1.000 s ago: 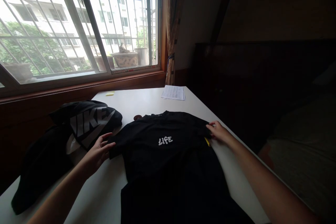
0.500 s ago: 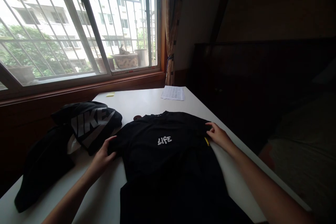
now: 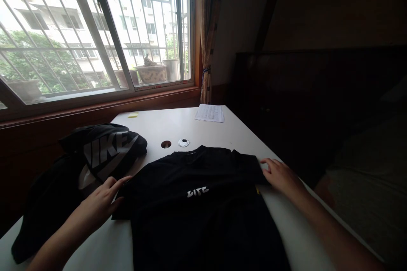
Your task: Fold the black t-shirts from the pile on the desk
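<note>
A black T-shirt (image 3: 203, 216) lies spread on the white table, its collar toward the far side and a small white print across its chest. At its left sleeve edge, my left hand (image 3: 103, 197) pinches the cloth between thumb and fingers. My right hand (image 3: 280, 175) has its fingertips closed on the edge of the opposite sleeve. A small yellow tag (image 3: 257, 190) shows at the shirt's right side, below that sleeve. The shirt's lower part runs out of view at the bottom.
Left of the shirt sits a bunched black garment (image 3: 110, 150) with large grey lettering. Farther back on the table (image 3: 159, 120) are papers (image 3: 210, 113), a yellow sticky note (image 3: 132, 115), a round hole (image 3: 165, 144) and a white round cap (image 3: 183, 142). A barred window stands behind.
The shirt has been drawn toward me and its sleeves spread wider, uncovering the hole and the cap. My left hand moved left and nearer; my right moved slightly right and nearer.
</note>
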The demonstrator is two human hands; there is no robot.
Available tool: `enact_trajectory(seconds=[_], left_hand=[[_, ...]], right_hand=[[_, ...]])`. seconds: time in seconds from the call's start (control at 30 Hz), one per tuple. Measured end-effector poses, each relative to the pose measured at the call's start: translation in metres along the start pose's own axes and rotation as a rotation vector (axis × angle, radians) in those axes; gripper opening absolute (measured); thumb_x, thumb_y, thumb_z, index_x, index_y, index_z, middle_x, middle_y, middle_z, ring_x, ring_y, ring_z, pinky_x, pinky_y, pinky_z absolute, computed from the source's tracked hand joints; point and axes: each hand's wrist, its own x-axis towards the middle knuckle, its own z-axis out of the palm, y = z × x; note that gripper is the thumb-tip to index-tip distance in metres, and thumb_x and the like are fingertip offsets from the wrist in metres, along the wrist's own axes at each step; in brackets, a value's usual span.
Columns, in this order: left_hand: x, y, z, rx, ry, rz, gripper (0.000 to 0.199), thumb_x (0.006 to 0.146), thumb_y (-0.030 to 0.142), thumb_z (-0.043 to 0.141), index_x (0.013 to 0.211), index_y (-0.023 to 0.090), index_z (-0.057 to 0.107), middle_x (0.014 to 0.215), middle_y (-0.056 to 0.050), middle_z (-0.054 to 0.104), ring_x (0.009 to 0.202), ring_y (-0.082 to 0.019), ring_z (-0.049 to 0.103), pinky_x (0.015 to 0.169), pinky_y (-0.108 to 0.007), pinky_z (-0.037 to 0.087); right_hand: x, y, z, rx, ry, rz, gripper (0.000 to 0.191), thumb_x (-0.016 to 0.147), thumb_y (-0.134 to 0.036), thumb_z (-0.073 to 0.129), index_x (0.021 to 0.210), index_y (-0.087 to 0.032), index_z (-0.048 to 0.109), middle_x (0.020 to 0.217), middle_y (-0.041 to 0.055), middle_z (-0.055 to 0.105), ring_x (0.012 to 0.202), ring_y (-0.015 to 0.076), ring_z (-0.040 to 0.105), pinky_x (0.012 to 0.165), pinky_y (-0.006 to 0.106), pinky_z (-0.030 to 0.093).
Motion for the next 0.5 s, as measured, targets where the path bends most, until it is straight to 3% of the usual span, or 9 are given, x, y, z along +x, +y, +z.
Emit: enact_trajectory(seconds=[0.07, 0.17, 0.27, 0.33, 0.5], left_hand=[[0.015, 0.017, 0.0, 0.137, 0.049, 0.058, 0.044, 0.092, 0.039, 0.051, 0.134, 0.035, 0.062, 0.117, -0.006, 0.06, 0.107, -0.029, 0.063, 0.086, -0.042, 0.056], [0.048, 0.05, 0.009, 0.192, 0.052, 0.213, 0.034, 0.097, 0.032, 0.048, 0.125, 0.031, 0.066, 0.12, -0.006, 0.061, 0.109, -0.026, 0.059, 0.093, -0.041, 0.054], [0.085, 0.077, 0.024, 0.243, 0.051, 0.349, 0.029, 0.097, 0.024, 0.051, 0.12, 0.028, 0.068, 0.12, -0.008, 0.062, 0.113, -0.028, 0.055, 0.096, -0.043, 0.053], [0.108, 0.088, 0.036, 0.229, 0.011, 0.442, 0.031, 0.097, 0.02, 0.054, 0.124, 0.028, 0.066, 0.124, -0.008, 0.061, 0.116, -0.027, 0.053, 0.1, -0.044, 0.051], [0.149, 0.101, 0.054, 0.207, -0.137, 0.597, 0.049, 0.088, 0.013, 0.066, 0.134, 0.03, 0.059, 0.133, -0.007, 0.059, 0.124, -0.027, 0.049, 0.106, -0.043, 0.047]], right_hand=[[0.008, -0.028, -0.006, 0.012, 0.051, -0.15, 0.015, 0.087, -0.022, 0.053, 0.093, -0.022, 0.067, 0.093, 0.0081, 0.068, 0.086, 0.0257, 0.063, 0.08, 0.038, 0.049], [0.025, -0.082, -0.01, 0.138, 0.001, -0.347, 0.016, 0.091, -0.022, 0.053, 0.096, -0.024, 0.068, 0.099, 0.0072, 0.068, 0.097, 0.0259, 0.062, 0.087, 0.039, 0.05], [0.043, -0.137, -0.003, 0.257, -0.138, -0.541, 0.016, 0.093, -0.021, 0.056, 0.098, -0.026, 0.07, 0.1, 0.0057, 0.067, 0.101, 0.0241, 0.061, 0.097, 0.04, 0.049], [0.054, -0.167, 0.006, 0.311, -0.298, -0.643, 0.016, 0.093, -0.024, 0.06, 0.103, -0.027, 0.072, 0.107, 0.0055, 0.066, 0.105, 0.0229, 0.061, 0.097, 0.038, 0.049], [0.076, -0.209, 0.03, 0.273, -0.568, -0.707, 0.029, 0.087, -0.038, 0.071, 0.114, -0.028, 0.072, 0.109, 0.0054, 0.067, 0.098, 0.0219, 0.063, 0.086, 0.034, 0.051]])
